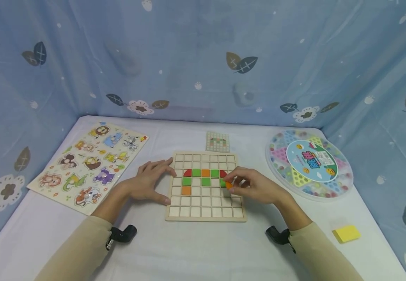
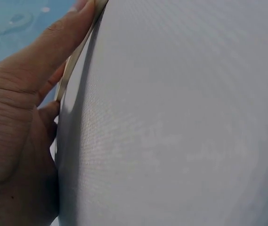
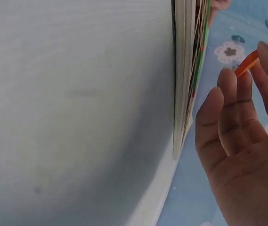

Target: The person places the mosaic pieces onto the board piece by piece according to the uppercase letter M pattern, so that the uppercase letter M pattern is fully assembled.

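A square wooden grid board (image 1: 206, 212) lies flat in the middle, with green, orange and red tiles in its upper rows. The left hand (image 1: 149, 180) rests at the board's left edge, thumb and fingers spread; in the left wrist view its thumb (image 2: 53, 47) lies along the rim. Above the board's right side, the right hand (image 1: 253, 184) pinches an orange tile (image 3: 247, 63) between thumb and fingertips. The tile is tilted, and in the head view it partly covers a green tile (image 1: 222, 182). A lone orange tile (image 1: 186, 190) sits lower left in the grid.
Behind the board lies a small pattern card (image 1: 218, 148). An animal puzzle board (image 1: 83, 158) is at the left. A round clear case of colored beads (image 1: 276, 171) stands at the right, and a yellow block (image 1: 346, 234) is nearer the front right.
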A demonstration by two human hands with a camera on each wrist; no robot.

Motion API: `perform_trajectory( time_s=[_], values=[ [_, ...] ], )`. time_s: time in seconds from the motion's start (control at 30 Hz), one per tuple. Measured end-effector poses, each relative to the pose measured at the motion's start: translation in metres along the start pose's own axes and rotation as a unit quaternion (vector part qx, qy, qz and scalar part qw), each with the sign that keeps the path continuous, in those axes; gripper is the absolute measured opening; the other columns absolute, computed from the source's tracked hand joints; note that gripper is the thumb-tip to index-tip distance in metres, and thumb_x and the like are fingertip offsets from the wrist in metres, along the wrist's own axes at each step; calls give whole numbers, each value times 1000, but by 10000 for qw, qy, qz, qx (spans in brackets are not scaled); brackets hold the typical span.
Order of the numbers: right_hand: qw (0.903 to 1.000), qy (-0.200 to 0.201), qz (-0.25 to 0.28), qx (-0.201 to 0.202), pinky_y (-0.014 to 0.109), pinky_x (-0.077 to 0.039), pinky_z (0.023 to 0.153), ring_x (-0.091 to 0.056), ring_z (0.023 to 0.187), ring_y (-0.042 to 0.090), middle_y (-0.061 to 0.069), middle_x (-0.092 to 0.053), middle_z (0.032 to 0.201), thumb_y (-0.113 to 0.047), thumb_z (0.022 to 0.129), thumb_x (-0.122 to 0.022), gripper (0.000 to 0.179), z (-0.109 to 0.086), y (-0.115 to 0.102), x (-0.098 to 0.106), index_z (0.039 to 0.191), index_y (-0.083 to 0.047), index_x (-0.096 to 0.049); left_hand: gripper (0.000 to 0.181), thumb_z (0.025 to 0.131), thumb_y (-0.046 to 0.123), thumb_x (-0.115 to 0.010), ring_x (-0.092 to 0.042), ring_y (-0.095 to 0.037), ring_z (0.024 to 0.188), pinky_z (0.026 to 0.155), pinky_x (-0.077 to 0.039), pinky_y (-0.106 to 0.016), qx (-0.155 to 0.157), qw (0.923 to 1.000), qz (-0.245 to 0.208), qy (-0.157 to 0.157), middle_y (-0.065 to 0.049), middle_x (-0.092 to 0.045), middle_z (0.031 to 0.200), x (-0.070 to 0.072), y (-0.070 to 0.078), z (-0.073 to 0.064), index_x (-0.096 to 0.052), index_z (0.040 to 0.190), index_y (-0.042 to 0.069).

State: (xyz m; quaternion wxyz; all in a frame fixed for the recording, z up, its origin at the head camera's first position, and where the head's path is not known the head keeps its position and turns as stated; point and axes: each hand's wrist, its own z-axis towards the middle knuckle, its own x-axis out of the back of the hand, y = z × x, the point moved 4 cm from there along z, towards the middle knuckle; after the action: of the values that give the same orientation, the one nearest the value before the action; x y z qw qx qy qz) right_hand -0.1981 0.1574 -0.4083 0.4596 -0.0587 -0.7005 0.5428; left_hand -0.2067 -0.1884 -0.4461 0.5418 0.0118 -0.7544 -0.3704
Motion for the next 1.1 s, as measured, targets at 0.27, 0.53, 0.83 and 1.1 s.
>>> perform_trajectory(
  time_s=[0.27,0.53,0.83,1.1],
  values=[
    [9985,-171,-512,-58,30,-55,82,-61,97,17,-4,-67,112,-17,95,-75,32,12,-5,0,126,-10,-67,79,67,61,-88,-11,-41,154,118,-6,-67,16,10000,34,32,-4,-12,174,4,2,1,-51,131,34],
    [9948,-297,-971,-4,30,-53,75,-58,85,22,-1,-65,99,-18,92,-79,30,18,-5,-9,118,-10,-69,79,67,60,-89,-10,-41,155,118,-6,-69,1,10000,-49,-27,-5,-12,174,1,3,1,-50,131,32],
    [9910,-340,-1285,-139,30,-54,77,-59,86,19,-5,-66,100,-17,91,-79,29,22,-7,-11,118,-11,-70,80,67,63,-88,-11,-40,155,118,-6,-68,16,10000,-30,82,-4,-12,174,0,0,-2,-51,131,33],
    [9901,-359,-1342,-191,34,-55,81,-60,89,16,-4,-68,103,-18,91,-80,29,21,-6,-13,117,-11,-70,80,68,61,-88,-10,-40,155,118,-6,-69,-2,10000,22,-66,-4,-11,174,1,1,-2,-50,132,33]
  ],
)
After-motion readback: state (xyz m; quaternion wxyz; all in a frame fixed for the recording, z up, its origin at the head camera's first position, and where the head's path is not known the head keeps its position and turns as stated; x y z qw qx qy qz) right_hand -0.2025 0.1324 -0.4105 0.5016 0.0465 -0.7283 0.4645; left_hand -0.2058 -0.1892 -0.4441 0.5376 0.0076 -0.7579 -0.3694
